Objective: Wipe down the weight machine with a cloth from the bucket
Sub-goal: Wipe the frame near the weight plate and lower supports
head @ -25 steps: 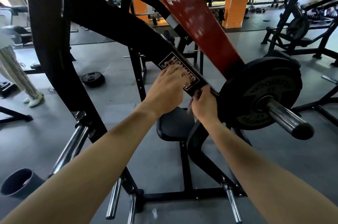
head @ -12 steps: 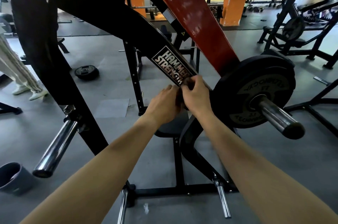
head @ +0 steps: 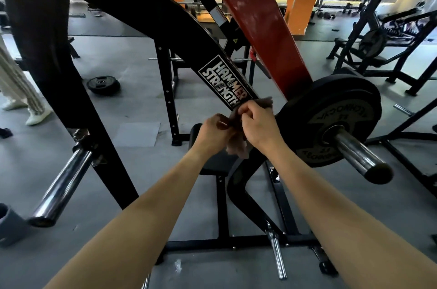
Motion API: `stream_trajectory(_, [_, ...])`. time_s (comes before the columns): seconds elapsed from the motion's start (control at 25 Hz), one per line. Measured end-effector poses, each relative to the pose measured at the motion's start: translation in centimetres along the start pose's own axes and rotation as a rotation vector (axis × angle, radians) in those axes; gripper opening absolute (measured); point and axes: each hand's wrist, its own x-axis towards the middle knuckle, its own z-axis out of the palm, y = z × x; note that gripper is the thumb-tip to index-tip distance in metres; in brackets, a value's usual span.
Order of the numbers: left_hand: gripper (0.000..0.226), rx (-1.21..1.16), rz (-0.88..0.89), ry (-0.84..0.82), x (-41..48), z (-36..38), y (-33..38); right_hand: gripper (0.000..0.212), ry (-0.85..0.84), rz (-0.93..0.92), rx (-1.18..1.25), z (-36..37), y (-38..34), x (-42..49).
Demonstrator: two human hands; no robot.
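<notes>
A black weight machine arm (head: pixel 165 28) with a white brand label slants down toward the middle of the head view. At its lower end both hands hold a small brownish-grey cloth (head: pixel 237 147). My left hand (head: pixel 212 131) grips the cloth's left side, and my right hand (head: pixel 256 123) grips its upper part against the arm's lower end, just below the label. A corner of the cloth sticks out above my right hand. A grey bucket (head: pixel 9 227) shows partly at the left edge on the floor.
A red lever arm (head: pixel 255 19) runs down to a black weight plate (head: pixel 331 118) on a chrome sleeve (head: pixel 359 156), right of my hands. Another chrome peg (head: pixel 61 184) juts out lower left. A loose plate (head: pixel 103 85) lies on the floor. A person's legs stand at far left.
My left hand slid off the label and came down next to my right hand, and both now hold the cloth. The label is uncovered. The view has shifted slightly.
</notes>
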Motion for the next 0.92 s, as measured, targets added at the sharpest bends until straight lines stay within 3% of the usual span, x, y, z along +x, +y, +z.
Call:
stream_trajectory(0.04, [0.014,0.006,-0.035,0.020,0.5,0.0,-0.5,0.013,0.014,-0.006,-0.032,-0.1,0.2,0.2])
stream_trajectory(0.28, [0.016,-0.022,-0.143,0.205,2.6,0.0,-1.9,0.044,0.173,-0.062,-0.075,0.1,0.8,0.4])
stream_trajectory(0.44, [0.019,-0.697,-0.371,0.145,3.6,2.6,-0.2,0.041,0.255,-0.061,-0.051,0.3,0.5,1.2])
stream_trajectory(0.68, [0.045,-1.281,-0.402,0.004,4.5,4.6,4.1,0.030,0.243,0.004,-0.064,1.2,0.9,0.8])
stream_trajectory(0.92, [0.060,-1.164,-0.444,-0.176,3.6,7.4,1.0,0.024,0.205,0.083,-0.084,3.4,3.1,-0.3])
